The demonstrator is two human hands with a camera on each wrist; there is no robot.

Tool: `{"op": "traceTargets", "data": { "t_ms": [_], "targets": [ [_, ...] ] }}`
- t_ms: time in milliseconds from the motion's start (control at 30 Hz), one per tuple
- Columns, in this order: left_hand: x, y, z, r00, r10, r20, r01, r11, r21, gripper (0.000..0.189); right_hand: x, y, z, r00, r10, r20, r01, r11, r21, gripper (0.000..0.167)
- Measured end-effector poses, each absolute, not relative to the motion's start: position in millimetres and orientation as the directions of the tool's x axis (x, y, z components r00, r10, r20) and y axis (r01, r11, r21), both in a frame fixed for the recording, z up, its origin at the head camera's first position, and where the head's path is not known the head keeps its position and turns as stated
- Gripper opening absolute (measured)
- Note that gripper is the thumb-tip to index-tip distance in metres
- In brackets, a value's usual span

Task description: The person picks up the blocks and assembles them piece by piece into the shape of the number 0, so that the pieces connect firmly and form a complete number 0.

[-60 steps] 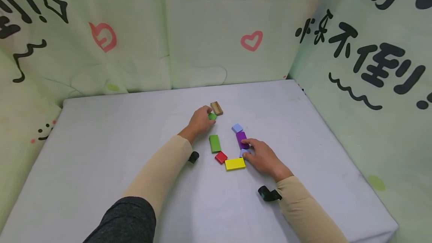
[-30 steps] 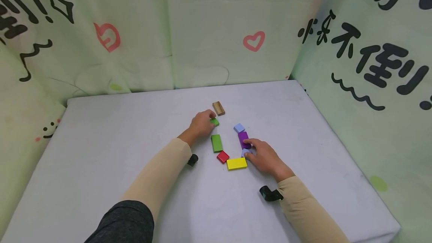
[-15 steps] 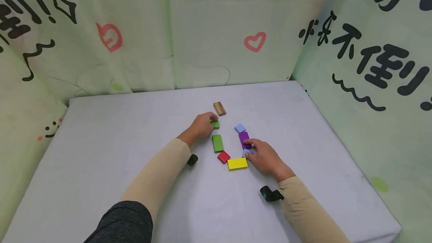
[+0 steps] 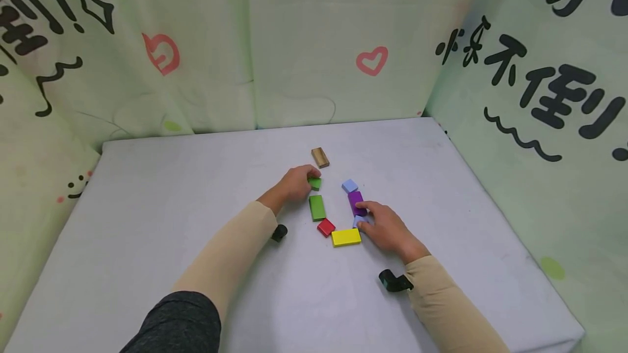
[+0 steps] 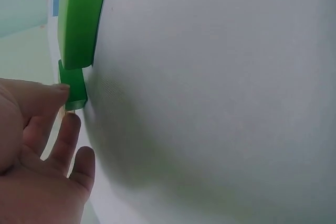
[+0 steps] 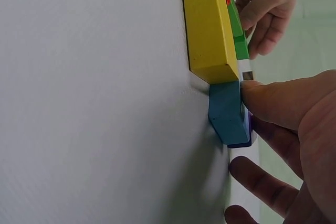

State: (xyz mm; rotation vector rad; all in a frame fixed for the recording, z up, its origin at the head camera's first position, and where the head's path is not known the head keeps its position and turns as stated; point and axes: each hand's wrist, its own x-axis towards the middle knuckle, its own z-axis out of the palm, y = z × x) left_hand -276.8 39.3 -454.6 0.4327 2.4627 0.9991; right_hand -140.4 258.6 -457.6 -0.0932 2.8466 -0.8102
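Several coloured wooden blocks form a loose U on the white cloth. My left hand [image 4: 296, 181] pinches a small green block [image 4: 315, 183] at the far end of a longer green block [image 4: 317, 208]; in the left wrist view the small green block [image 5: 75, 85] sits at the long one's end. A red block [image 4: 326, 227] and a yellow block [image 4: 346, 237] make the near bend. On the other side, my right hand [image 4: 385, 227] rests its thumb on a light blue block [image 6: 228, 111] and its index finger by a purple block [image 4: 354, 199]. Another light blue block [image 4: 350, 186] touches the purple one's far end.
A brown wooden block [image 4: 320, 157] lies apart, beyond my left hand. The white table [image 4: 147, 222] is bounded by pale green curtains [image 4: 304, 59] at the back and sides. Black wrist cameras [image 4: 392, 281] hang close over the cloth.
My left hand has brought the small green block from beside the brown block toward me, up to the long green block. The right hand stays at the light blue and purple blocks.
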Motion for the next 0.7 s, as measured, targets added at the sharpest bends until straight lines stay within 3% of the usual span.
{"op": "traceTargets", "data": {
  "t_ms": [367,700],
  "targets": [
    [-273.6,38.5,-452.8,-0.912,0.353,-0.208,0.103,0.69,0.717,0.035,-140.8,259.6,-457.9,-0.98,-0.101,-0.171,0.003,0.851,-0.524,0.046],
    [-273.3,37.9,-455.3,-0.911,0.35,-0.219,0.113,0.721,0.684,0.033,-140.7,259.7,-458.1,-0.982,-0.107,-0.159,-0.008,0.85,-0.526,0.046]
  ]
}}
